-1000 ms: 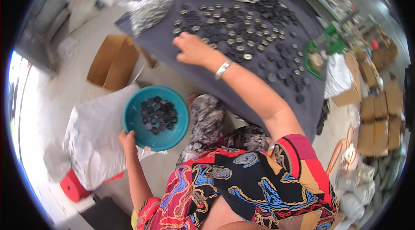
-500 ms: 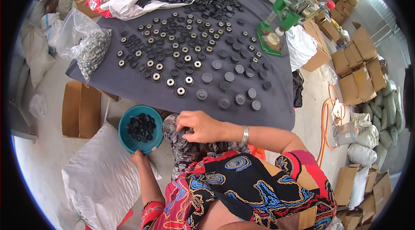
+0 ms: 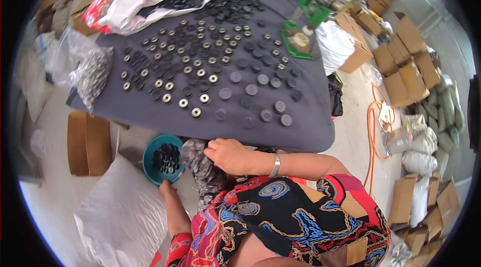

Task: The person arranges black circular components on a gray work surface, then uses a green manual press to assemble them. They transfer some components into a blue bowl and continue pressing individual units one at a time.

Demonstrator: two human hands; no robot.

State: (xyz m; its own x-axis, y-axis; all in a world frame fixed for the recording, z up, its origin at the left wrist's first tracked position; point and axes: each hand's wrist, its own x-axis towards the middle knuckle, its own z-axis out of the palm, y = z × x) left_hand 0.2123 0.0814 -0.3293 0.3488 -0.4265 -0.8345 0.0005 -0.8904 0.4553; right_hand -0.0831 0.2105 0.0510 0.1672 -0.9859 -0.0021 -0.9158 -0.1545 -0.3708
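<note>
The left hand [image 3: 168,188] holds the near rim of a teal bowl [image 3: 150,159], its grip closed on the bowl's edge, low beside the person's knee and just below the front edge of the bench [image 3: 310,131]. The bowl carries a heap of small black round parts [image 3: 167,158]. The right hand [image 3: 228,155] rests at the bench's near edge, above the patterned grey cloth [image 3: 203,176] over the lap; the fingers curl loosely, and I cannot tell whether they hold anything. A silver bracelet [image 3: 274,165] sits on that wrist. Across the dark bench top lie rows of round black caps [image 3: 250,89] and ringed pieces with pale centres [image 3: 195,112]. A green hand press [image 3: 303,31] stands at the far right of the bench. A white sack [image 3: 123,217] lies on the floor left of the bowl.
</note>
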